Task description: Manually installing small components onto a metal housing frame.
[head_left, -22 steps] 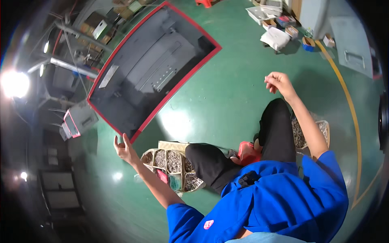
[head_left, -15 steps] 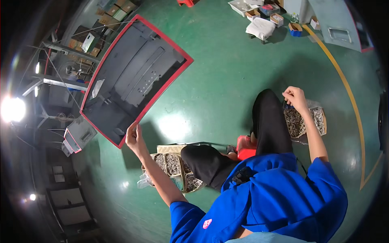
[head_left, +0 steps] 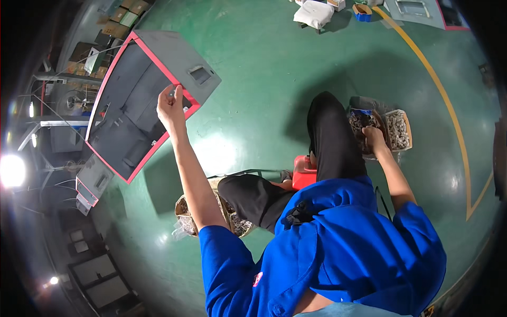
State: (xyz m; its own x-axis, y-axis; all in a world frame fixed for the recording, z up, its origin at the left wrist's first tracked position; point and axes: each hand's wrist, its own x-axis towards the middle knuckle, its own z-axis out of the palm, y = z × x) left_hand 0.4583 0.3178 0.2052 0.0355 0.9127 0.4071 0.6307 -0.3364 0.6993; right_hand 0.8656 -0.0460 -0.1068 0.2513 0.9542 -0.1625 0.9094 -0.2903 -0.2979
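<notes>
A grey metal cabinet [head_left: 119, 119] with red edges and a dark, hollow inside hangs at the left. At its right corner is my left hand [head_left: 171, 112], thumb and fingers bent onto the red rim [head_left: 190, 108]. On my right, my right hand [head_left: 375, 140] reaches into a lined box of small dark parts [head_left: 360, 120], its fingers curled and their tips hidden among the pieces. Against that box stands a second box of paler small parts [head_left: 398, 129].
More boxes of small parts [head_left: 243, 224] sit beside my left knee [head_left: 245, 193]. A red stool [head_left: 304, 173] is between my legs. Further off are a white-covered stool [head_left: 315, 14], a blue bin [head_left: 362, 13] and another grey cabinet [head_left: 414, 11]. A yellow line [head_left: 438, 74] crosses the green floor.
The cabinet has turned, and its side with a rectangular opening now shows. My left hand has moved up along the rim to the corner. My right hand has gone down into the parts box.
</notes>
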